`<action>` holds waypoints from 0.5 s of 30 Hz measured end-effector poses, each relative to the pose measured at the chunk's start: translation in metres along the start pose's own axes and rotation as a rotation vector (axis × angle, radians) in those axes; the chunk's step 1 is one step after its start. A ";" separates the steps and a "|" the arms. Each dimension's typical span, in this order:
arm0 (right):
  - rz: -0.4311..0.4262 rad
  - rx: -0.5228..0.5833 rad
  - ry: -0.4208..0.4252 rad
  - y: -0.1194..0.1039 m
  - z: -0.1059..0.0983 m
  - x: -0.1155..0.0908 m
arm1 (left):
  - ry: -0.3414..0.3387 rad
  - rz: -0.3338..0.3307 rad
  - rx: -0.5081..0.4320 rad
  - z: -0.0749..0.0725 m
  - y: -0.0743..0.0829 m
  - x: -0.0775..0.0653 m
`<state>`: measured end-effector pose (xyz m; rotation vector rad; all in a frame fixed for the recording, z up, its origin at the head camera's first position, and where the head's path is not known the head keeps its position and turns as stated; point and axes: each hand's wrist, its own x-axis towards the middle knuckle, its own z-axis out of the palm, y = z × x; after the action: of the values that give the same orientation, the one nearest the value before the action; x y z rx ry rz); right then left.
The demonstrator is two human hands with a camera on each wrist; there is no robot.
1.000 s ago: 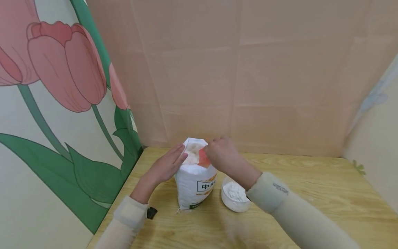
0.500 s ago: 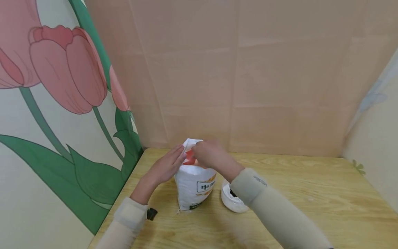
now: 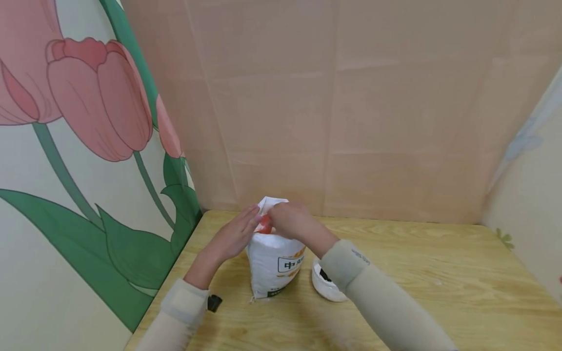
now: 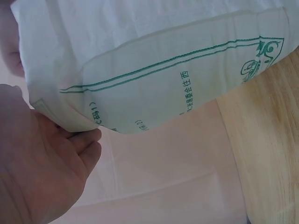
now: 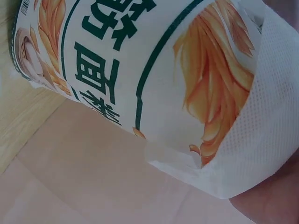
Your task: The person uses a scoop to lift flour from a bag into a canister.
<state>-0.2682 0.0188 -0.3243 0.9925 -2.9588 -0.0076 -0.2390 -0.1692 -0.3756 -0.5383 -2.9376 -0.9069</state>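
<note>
A white flour bag [image 3: 276, 263] stands upright on the table with its mouth open. My left hand [image 3: 232, 236] holds the bag's rim on the left; in the left wrist view its fingers [image 4: 88, 144] bend around the bag's edge. My curled right hand [image 3: 291, 222] is at the bag mouth, gripping a red scoop [image 3: 265, 225] with white powder on it. The scoop's lower part is hidden inside the bag. Beside the bag, a clear bowl [image 3: 322, 287] of white flour sits partly under the right forearm.
The wood-grain table [image 3: 417, 273] meets a beige sheet [image 3: 395, 122] hung behind it. At left is a wall with painted tulips [image 3: 101, 97]. A small black wrist camera [image 3: 214, 302] sticks out from the left cuff.
My right hand has moved left and inward over the bag mouth with the red scoop, which has gone lower into the bag. The right forearm now covers more of the bowl. The left hand stays put.
</note>
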 end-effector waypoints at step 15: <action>-0.066 0.173 0.117 0.023 -0.003 -0.028 | 0.044 -0.113 -0.135 0.000 0.001 -0.003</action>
<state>-0.2597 0.0544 -0.3215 1.0683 -2.8571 0.3002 -0.2359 -0.1691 -0.3753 -0.3551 -2.9078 -1.1198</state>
